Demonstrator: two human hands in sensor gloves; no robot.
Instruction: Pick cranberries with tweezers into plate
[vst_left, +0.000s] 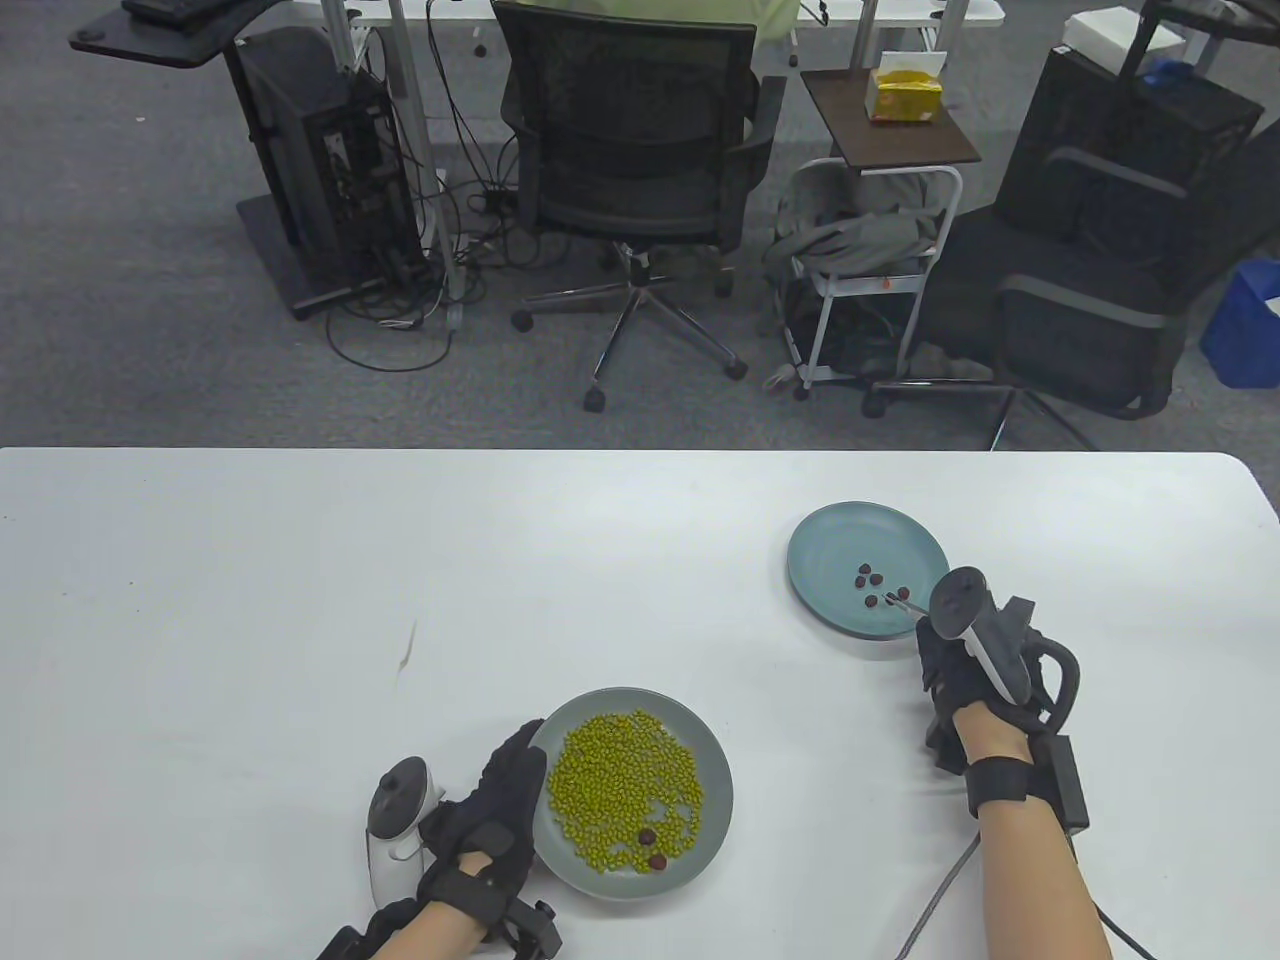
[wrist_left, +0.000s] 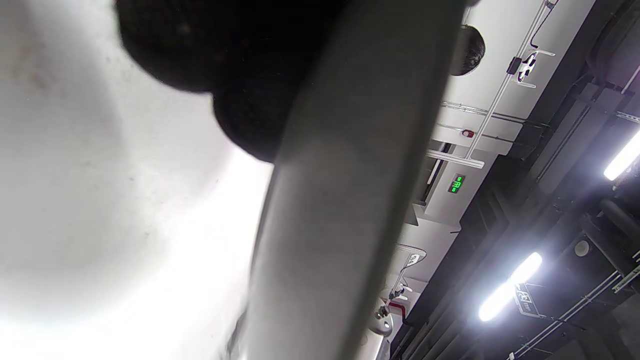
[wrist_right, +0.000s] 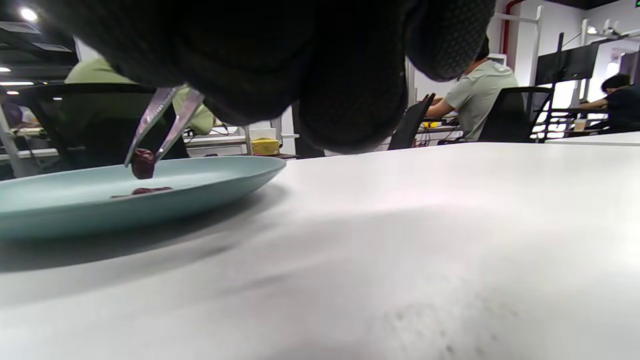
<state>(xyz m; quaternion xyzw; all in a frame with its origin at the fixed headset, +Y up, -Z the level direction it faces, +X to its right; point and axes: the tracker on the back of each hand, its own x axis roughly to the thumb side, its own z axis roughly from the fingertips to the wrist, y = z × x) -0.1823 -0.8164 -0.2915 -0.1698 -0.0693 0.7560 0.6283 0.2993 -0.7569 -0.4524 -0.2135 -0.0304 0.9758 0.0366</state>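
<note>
My right hand (vst_left: 960, 670) grips metal tweezers (wrist_right: 162, 122), whose tips pinch a dark red cranberry (wrist_right: 143, 164) just above the teal plate (vst_left: 830, 535) at the right. Several cranberries (vst_left: 868, 579) lie in that plate; in the right wrist view one (wrist_right: 151, 190) shows on the plate (wrist_right: 90, 200) below the tips. My left hand (vst_left: 490, 810) holds the left rim of a grey plate (vst_left: 715, 770) of green peas (vst_left: 620, 775); two cranberries (vst_left: 652, 848) lie among them near the front. The left wrist view shows only gloved fingers (wrist_left: 220, 55) against the plate's rim (wrist_left: 345, 200).
The white table (vst_left: 300, 600) ends at a far edge, with office chairs (vst_left: 635, 150), a small side table (vst_left: 885, 115) and computer gear on the carpet beyond. A small brown mark (vst_left: 407, 655) lies on the table left of centre.
</note>
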